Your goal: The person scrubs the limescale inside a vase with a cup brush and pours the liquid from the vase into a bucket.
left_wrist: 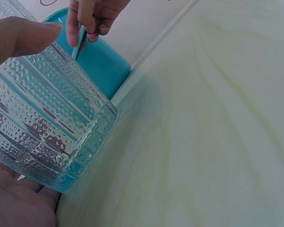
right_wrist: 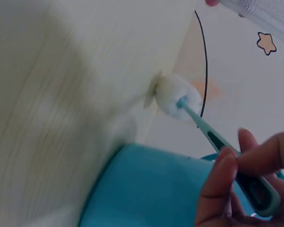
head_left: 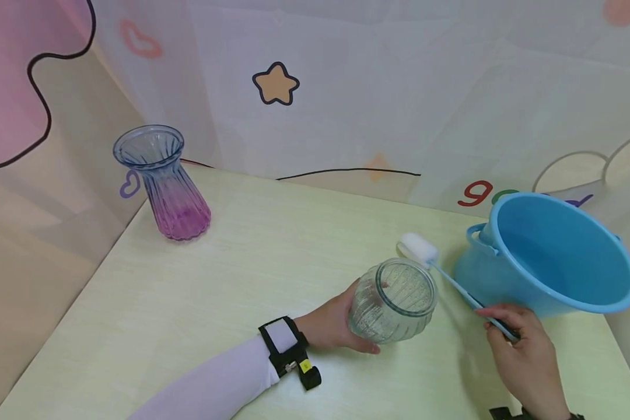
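Observation:
A ribbed clear glass jar (head_left: 394, 303) is gripped by my left hand (head_left: 338, 321), thumb on the near side and fingers round the back. The left wrist view shows the bumpy glass wall (left_wrist: 42, 109) close up, with the thumb against it. My right hand (head_left: 527, 356) pinches the handle of a bottle brush (head_left: 459, 289) with a white sponge head. That sponge head (right_wrist: 173, 92) is just beyond the jar's rim, outside the jar, in the head view. Between the right fingers and the jar runs the thin blue shaft.
A light blue bucket (head_left: 483, 274) stands at the right, close behind the right hand. On the far left is a blue-to-pink ribbed glass vase (head_left: 175, 198). A patterned cloth backdrop (head_left: 346, 105) rises behind the pale table (head_left: 257, 233).

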The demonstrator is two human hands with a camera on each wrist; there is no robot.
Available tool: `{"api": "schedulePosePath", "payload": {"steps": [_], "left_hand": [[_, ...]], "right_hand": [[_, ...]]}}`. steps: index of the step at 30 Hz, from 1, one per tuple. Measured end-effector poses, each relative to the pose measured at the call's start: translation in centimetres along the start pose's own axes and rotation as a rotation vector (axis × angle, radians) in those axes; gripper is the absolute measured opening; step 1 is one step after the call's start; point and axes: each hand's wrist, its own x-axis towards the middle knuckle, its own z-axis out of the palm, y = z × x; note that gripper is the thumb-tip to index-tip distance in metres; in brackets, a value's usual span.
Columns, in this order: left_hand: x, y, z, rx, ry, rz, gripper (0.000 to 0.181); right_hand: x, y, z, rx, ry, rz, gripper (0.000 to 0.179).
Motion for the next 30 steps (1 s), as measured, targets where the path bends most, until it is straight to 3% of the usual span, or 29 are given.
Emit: {"api": "schedulePosePath", "payload": {"steps": [9, 20, 30], "left_hand": [[0.0, -0.2, 0.0, -0.036, -0.006, 0.024, 0.124], [0.1, -0.1, 0.0, -0.026, -0.025, 0.031, 0.124], [0.1, -0.2, 0.0, 0.000, -0.018, 0.033, 0.124]], "right_hand": [[0.5, 1.9, -0.6, -0.186, -0.216, -0.093, 0.019], [1.2, 2.8, 0.2, -0.252, -0.425, -0.120, 0.024], [1.2, 3.1, 0.8, -0.271, -0.448, -0.164, 0.031]]}}
